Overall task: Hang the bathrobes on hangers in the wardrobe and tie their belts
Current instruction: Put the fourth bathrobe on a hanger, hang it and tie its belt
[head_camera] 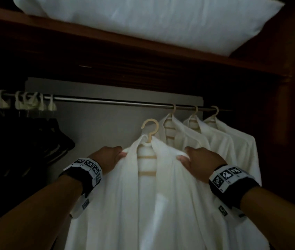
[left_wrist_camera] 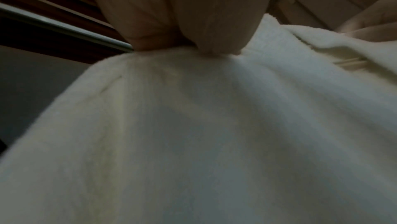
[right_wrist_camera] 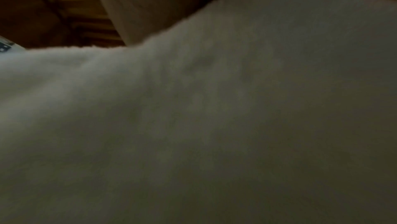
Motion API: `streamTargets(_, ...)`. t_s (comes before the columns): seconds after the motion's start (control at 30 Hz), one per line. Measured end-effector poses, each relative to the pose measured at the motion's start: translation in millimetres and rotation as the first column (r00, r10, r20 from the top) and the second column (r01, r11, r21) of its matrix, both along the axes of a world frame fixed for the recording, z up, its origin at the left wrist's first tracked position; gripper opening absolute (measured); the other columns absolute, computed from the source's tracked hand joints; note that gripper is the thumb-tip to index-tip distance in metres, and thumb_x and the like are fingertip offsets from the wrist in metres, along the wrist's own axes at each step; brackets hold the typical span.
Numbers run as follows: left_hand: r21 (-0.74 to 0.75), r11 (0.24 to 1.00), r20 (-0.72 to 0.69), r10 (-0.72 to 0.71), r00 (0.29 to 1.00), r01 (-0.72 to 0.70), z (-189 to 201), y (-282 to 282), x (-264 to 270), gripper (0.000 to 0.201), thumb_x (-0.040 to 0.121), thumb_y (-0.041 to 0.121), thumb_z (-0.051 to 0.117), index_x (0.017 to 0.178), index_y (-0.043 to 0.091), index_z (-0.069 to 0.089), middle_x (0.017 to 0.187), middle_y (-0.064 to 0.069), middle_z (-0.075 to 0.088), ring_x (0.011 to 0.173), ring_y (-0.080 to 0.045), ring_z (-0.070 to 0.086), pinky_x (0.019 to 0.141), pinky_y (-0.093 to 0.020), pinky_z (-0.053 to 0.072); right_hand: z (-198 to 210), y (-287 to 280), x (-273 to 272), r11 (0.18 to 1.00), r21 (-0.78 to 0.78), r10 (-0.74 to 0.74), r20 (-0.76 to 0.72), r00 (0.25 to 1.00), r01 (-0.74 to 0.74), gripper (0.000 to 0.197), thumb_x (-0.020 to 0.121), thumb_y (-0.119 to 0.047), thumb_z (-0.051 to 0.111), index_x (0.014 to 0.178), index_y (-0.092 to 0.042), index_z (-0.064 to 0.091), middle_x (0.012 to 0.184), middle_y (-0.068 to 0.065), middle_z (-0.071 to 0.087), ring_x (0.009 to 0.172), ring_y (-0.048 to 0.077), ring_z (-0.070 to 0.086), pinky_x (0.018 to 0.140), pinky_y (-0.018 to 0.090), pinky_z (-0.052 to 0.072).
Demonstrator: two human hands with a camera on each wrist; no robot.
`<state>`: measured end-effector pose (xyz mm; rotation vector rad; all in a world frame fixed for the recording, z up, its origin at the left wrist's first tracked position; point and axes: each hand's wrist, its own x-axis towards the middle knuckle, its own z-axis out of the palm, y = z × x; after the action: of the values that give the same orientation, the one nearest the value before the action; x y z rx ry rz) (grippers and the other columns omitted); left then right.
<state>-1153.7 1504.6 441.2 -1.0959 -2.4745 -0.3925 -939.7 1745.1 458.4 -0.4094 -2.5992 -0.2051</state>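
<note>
A white bathrobe (head_camera: 170, 195) hangs open on a cream hanger (head_camera: 149, 131) that I hold up below the wardrobe rod (head_camera: 107, 101); its hook is off the rod. My left hand (head_camera: 109, 156) grips the robe's left shoulder, and my right hand (head_camera: 192, 159) grips the right shoulder. In the left wrist view my fingers (left_wrist_camera: 214, 41) pinch the white bathrobe (left_wrist_camera: 193, 125) at its top edge. The right wrist view is filled by the white bathrobe (right_wrist_camera: 214, 117). No belt shows.
Three more white robes (head_camera: 229, 141) hang on cream hangers at the rod's right end. Dark garments (head_camera: 49, 141) and white hanger clips (head_camera: 28, 102) sit at the left end. A white pillow (head_camera: 143, 20) lies on the wooden shelf (head_camera: 89, 37) above.
</note>
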Motion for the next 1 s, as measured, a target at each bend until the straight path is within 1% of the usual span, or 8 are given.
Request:
streamTargets(0.13, 0.039, 0.999, -0.027, -0.006, 1.0, 0.007, 35.5, 20.8, -66.6, 0.038, 0.1, 0.047, 0.03, 0.093, 0.015, 0.049, 0.104, -0.015, 0.065, 0.092, -0.03, 0.062, 0.075, -0.028, 0.043, 42.6, -2.3, -53.6, 0.996, 0.061, -0.069, -0.051, 0.996, 0.072, 0.047, 0.098, -0.058, 0.025, 0.115, -0.022, 0.051, 0.109, 0.006, 0.065, 0.097, 0.025, 0.061, 0.072, 0.031, 0.041)
streamTargets(0.27, 0.033, 0.999, 0.005, 0.025, 1.0, -0.025, 83.3, 46.9, -129.8, 0.047, 0.099, 0.049, 0.03, 0.108, 0.009, 0.054, 0.117, -0.013, 0.061, 0.102, -0.027, 0.059, 0.082, -0.025, 0.041, 90.8, -14.5, -110.3, 0.977, 0.136, -0.157, -0.055, 0.986, 0.163, 0.049, 0.103, -0.046, 0.025, 0.136, -0.018, 0.046, 0.132, 0.009, 0.057, 0.116, 0.025, 0.056, 0.087, 0.032, 0.041)
streamTargets(0.4, 0.07, 0.998, -0.062, 0.008, 0.998, -0.004, 117.3, 76.7, -183.3, 0.049, 0.098, 0.051, 0.031, 0.108, 0.009, 0.054, 0.116, -0.015, 0.061, 0.097, -0.027, 0.06, 0.079, -0.027, 0.045, 126.0, -13.5, -155.8, 0.948, 0.153, -0.264, -0.108, 0.959, 0.278, 0.04, 0.105, -0.035, 0.031, 0.13, -0.014, 0.053, 0.131, 0.007, 0.057, 0.116, 0.022, 0.056, 0.086, 0.027, 0.04)
streamTargets(0.53, 0.044, 0.998, -0.054, -0.041, 0.998, 0.043, 115.9, 113.3, -225.0, 0.042, 0.099, 0.047, 0.034, 0.098, 0.01, 0.053, 0.112, -0.013, 0.062, 0.093, -0.026, 0.06, 0.074, -0.026, 0.042, 111.6, -1.4, -188.2, 0.896, 0.145, -0.394, -0.176, 0.902, 0.419, 0.027, 0.1, -0.032, 0.042, 0.116, -0.019, 0.059, 0.117, 0.006, 0.062, 0.106, 0.027, 0.061, 0.071, 0.033, 0.039)
streamTargets(0.67, -0.002, 0.997, 0.02, -0.08, 0.997, 0.08, 81.5, 136.0, -242.9, 0.041, 0.097, 0.054, 0.034, 0.095, 0.016, 0.05, 0.106, -0.006, 0.06, 0.087, -0.021, 0.057, 0.073, -0.026, 0.042, 64.1, 32.3, -222.6, 0.892, 0.026, -0.452, 0.019, 0.892, 0.451, 0.039, 0.103, -0.037, 0.031, 0.132, -0.018, 0.049, 0.134, 0.013, 0.053, 0.118, 0.03, 0.054, 0.086, 0.04, 0.048)
streamTargets(0.8, 0.09, 0.991, -0.147, -0.083, 0.986, 0.097, 54.7, 143.8, -254.8, 0.054, 0.091, 0.058, 0.027, 0.11, 0.014, 0.052, 0.104, -0.006, 0.064, 0.085, -0.022, 0.061, 0.065, -0.027, 0.042, 54.9, 46.9, -221.2, 0.916, 0.065, -0.394, -0.022, 0.919, 0.395, 0.04, 0.103, -0.041, 0.023, 0.124, -0.018, 0.049, 0.119, 0.003, 0.061, 0.103, 0.022, 0.061, 0.081, 0.032, 0.048)
streamTargets(0.9, 0.195, 0.971, -0.162, -0.104, 0.981, 0.135, 51.2, 143.5, -256.5, 0.061, 0.09, 0.058, 0.015, 0.117, 0.015, 0.05, 0.109, -0.008, 0.064, 0.094, -0.027, 0.061, 0.075, -0.032, 0.044, 58.2, 46.7, -220.2, 0.918, -0.008, -0.397, -0.009, 0.918, 0.397, 0.044, 0.102, -0.046, 0.025, 0.129, -0.018, 0.045, 0.127, 0.005, 0.058, 0.111, 0.025, 0.058, 0.091, 0.034, 0.045)
streamTargets(1.0, 0.304, 0.904, -0.132, -0.272, 0.953, 0.3, 59.4, 148.7, -237.0, 0.061, 0.085, 0.065, 0.016, 0.116, 0.022, 0.047, 0.115, -0.003, 0.061, 0.102, -0.027, 0.059, 0.091, -0.041, 0.042, 56.4, 39.0, -239.4, 0.959, -0.062, -0.281, -0.075, 0.957, 0.276, 0.061, 0.095, -0.058, 0.031, 0.14, -0.016, 0.035, 0.137, 0.01, 0.051, 0.119, 0.029, 0.052, 0.097, 0.037, 0.041)
